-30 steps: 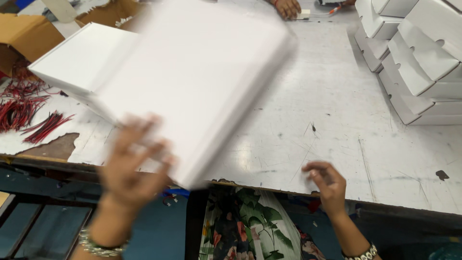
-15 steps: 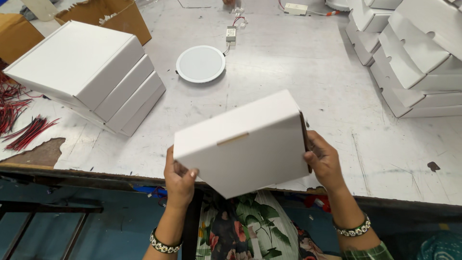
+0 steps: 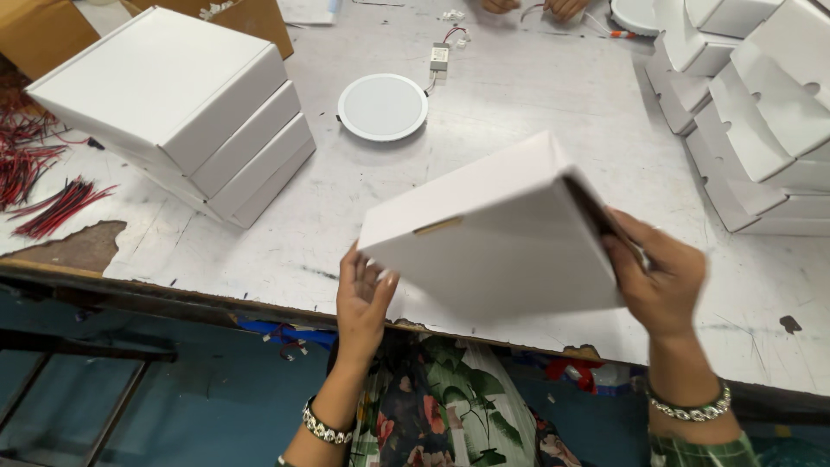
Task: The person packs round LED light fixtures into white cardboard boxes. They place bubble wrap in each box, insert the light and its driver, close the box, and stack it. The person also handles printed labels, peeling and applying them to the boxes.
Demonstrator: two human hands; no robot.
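Observation:
I hold a flat white cardboard box tilted above the near edge of the white worktable. My left hand grips its lower left corner. My right hand clasps its right side, fingers wrapped over the open edge. A round white light panel lies on the table beyond the box, its wire running to a small driver.
A stack of three closed white boxes stands at the left. Folded white box blanks pile up at the right. Red and black wires lie at the left edge. Brown cartons sit behind. Another person's hands work at the far side.
The box I hold has tilted and swung to the right, with its open edge now toward my right hand. One second ago a box was blurred mid-motion near the left stack.

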